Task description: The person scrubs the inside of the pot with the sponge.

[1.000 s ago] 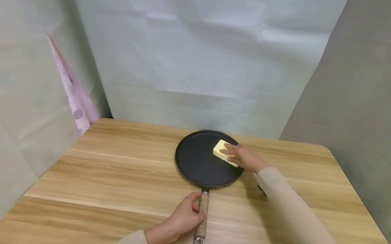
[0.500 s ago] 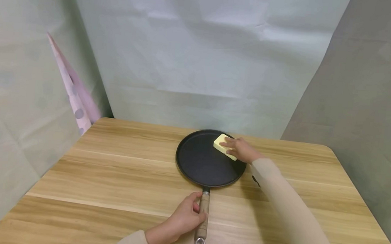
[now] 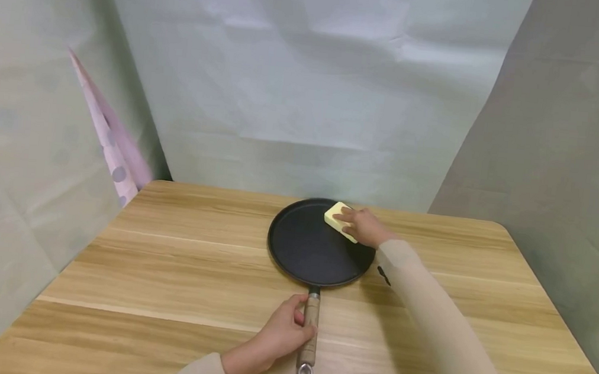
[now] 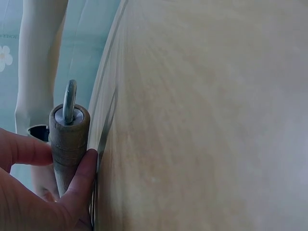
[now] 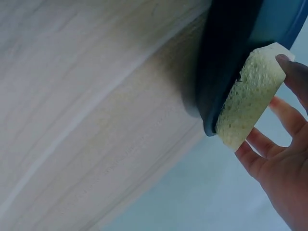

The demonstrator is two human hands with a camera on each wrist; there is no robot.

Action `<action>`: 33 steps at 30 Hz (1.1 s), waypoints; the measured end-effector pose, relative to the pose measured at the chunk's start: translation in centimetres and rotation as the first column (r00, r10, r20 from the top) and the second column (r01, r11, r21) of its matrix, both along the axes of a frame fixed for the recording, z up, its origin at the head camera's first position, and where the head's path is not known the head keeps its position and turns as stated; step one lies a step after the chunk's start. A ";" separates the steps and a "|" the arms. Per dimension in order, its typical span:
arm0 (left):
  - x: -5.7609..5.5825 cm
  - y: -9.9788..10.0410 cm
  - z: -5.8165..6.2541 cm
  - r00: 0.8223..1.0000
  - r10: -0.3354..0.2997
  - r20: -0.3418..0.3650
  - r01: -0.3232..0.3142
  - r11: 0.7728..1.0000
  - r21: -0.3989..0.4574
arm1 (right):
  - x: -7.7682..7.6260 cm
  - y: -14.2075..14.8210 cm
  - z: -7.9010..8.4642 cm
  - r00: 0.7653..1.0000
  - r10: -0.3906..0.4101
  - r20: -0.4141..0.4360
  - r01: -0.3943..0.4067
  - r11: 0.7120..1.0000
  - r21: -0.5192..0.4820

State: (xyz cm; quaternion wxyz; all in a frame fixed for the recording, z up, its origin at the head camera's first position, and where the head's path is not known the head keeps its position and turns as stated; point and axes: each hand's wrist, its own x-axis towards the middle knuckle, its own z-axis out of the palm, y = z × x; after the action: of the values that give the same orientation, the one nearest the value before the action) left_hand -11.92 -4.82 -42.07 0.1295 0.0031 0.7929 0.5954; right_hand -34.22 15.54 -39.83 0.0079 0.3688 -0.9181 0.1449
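Note:
A round black flat pan [image 3: 302, 249] lies on the table, its wooden handle [image 3: 308, 354] pointing toward me. My left hand [image 3: 282, 331] pinches that handle between thumb and fingers; the left wrist view shows the handle's end and metal hanging ring [image 4: 70, 101] close up. Over the pan's far right part, a pale yellow sponge [image 3: 332, 217] lies tilted under my right hand [image 3: 368, 227]. In the right wrist view, thumb and fingers grip the porous sponge [image 5: 250, 98] by its sides, near the pan's rim [image 5: 210, 126].
The wooden table [image 3: 175, 265] extends on both sides of the pan. A pale cloth backdrop [image 3: 306, 104] hangs behind its far edge, with more cloth to the left and right. A dark band [image 3: 384, 276] shows beneath the right forearm.
My right hand and the sponge have shifted toward the pan's far edge and slightly left. The left hand stays on the handle and the pan keeps its place.

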 end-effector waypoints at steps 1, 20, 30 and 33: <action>0.0 0.0 0.0 1.000 0.000 0.003 0.000 1.000 0.001 | 0.0 -0.1 0.1 1.000 0.000 -0.012 0.000 1.000 -0.008; -0.7 -0.4 0.5 1.000 -0.017 0.021 0.017 1.000 0.005 | 0.4 1.5 1.3 0.969 -0.245 -0.018 0.243 0.969 -0.052; -0.9 -0.4 0.9 0.997 -0.031 0.077 0.029 0.999 0.031 | 1.3 3.7 1.5 0.921 -0.390 0.024 0.389 0.909 -0.146; -1.0 -0.4 1.0 0.996 -0.035 0.084 0.031 0.998 0.047 | 1.7 4.5 1.4 0.896 -0.441 0.054 0.444 0.887 -0.130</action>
State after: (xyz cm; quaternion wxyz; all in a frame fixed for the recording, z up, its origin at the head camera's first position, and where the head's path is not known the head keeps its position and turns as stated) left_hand -12.92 -5.25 -41.04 0.1726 -0.0061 0.7729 0.6106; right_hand -32.57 20.00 -38.38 0.0557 0.1467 -0.9657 0.2070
